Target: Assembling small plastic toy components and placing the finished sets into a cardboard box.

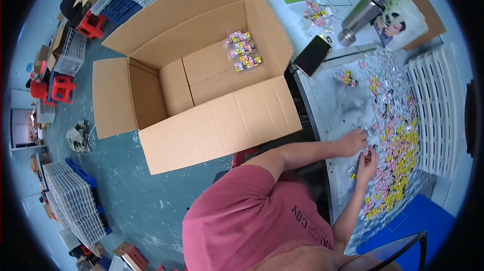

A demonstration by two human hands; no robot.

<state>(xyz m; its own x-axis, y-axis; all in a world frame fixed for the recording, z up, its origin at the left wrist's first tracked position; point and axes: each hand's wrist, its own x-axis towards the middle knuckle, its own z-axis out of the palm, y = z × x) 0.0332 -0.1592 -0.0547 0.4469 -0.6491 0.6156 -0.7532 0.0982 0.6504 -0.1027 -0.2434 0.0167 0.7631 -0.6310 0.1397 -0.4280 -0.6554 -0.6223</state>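
The grey-green floor [136, 210] spreads beneath a large open cardboard box [217, 130], its flaps folded outward. Right of it stands the pale bench [348, 112], with a white slatted crate [434, 112] along its far edge. White wire baskets [73, 200] stand at the lower left, and red plastic stools [91, 24] are near the upper left.

A heap of small yellow, pink and silvery pieces [396, 160] covers the bench's far side, just beyond the hands. A steel flask [360, 19] and a black smartphone [312, 56] lie above them.

The left hand [355, 142] has its fingers bent in low over the bench; the right hand [368, 162] is just beside it, fingers curled. Whether either is clamped on a piece, I cannot tell.

Three small clear packs [242, 52] of coloured pieces lie side by side inside the box; one similar pack [346, 77] lies on the bench near the smartphone.
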